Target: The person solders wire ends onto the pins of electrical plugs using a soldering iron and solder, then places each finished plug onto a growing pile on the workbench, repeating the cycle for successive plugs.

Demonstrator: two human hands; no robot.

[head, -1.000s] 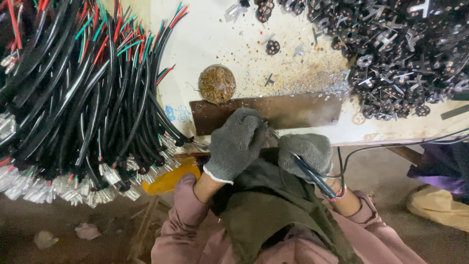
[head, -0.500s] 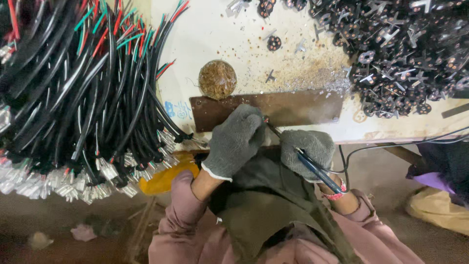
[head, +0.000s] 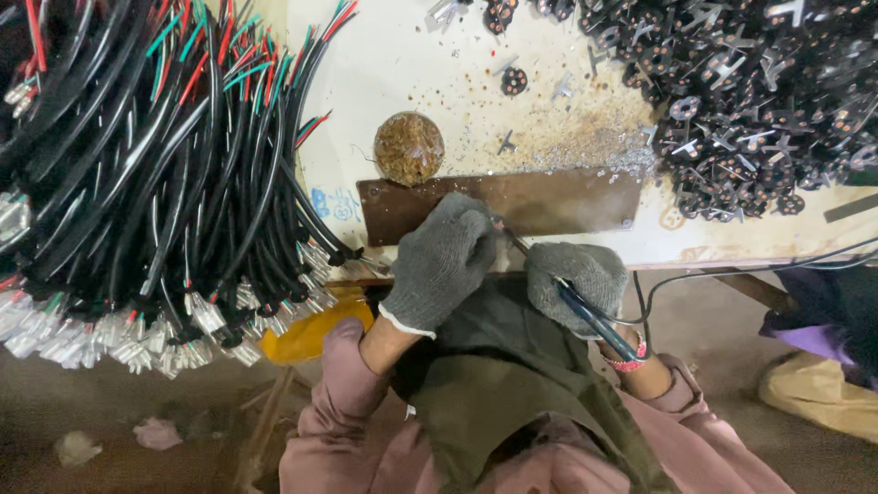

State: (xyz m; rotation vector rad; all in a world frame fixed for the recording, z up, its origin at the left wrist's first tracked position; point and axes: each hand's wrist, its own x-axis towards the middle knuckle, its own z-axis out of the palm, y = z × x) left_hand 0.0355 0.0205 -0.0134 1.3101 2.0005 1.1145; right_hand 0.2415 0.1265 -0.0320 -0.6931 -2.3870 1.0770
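Note:
My left hand (head: 441,261), in a grey knit glove, is closed at the near edge of a brown metal plate (head: 549,199) on the bench; what it grips is hidden under the glove. My right hand (head: 578,279), also gloved, holds a dark blue pen-shaped tool (head: 594,316) with a thin metal tip that points up-left toward the left hand. Both hands meet just in front of the plate, above a dark green apron on my lap.
A big bundle of black cables (head: 155,174) with red and green wires and plastic-bagged ends hangs at the left. A heap of small black parts with metal prongs (head: 759,101) fills the upper right. A round brownish pad (head: 409,147) sits behind the plate. A yellow container (head: 311,334) lies below the bench.
Both hands stay together at the plate's near edge with barely any shift; the view has moved slightly.

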